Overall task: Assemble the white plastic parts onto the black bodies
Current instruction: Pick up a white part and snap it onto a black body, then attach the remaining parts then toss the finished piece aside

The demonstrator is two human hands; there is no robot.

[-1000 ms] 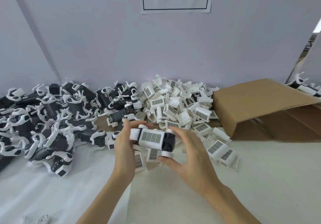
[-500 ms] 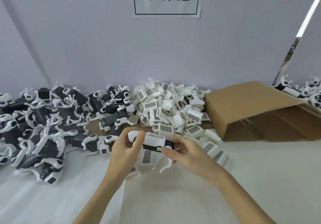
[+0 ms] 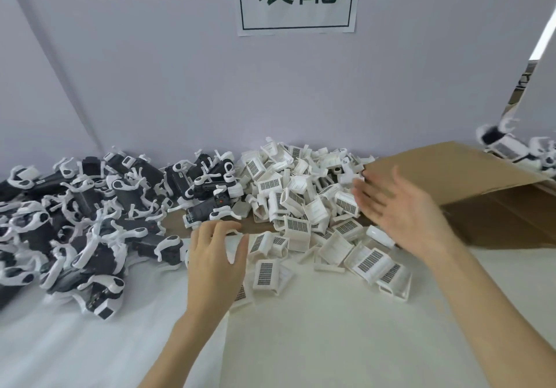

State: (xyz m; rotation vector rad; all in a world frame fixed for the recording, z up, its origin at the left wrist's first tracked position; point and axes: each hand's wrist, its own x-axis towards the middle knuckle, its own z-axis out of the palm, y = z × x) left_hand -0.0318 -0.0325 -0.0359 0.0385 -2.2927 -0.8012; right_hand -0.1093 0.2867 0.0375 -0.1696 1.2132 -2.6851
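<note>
Both hands are empty, fingers loosely spread. The black bodies (image 3: pixel 90 222) are heaped on the table just left of the left hand (image 3: pixel 215 255), which is nearer. The white plastic parts (image 3: pixel 304 204) are piled between it and the raised right hand (image 3: pixel 400 207).

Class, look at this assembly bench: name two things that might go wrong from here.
1. The white parts lie in a loose heap touching the black bodies; reaching in may scatter or mix them.
2. The right hand, blurred, is open beside the cardboard box; it may knock the flap or nearby parts.
</note>
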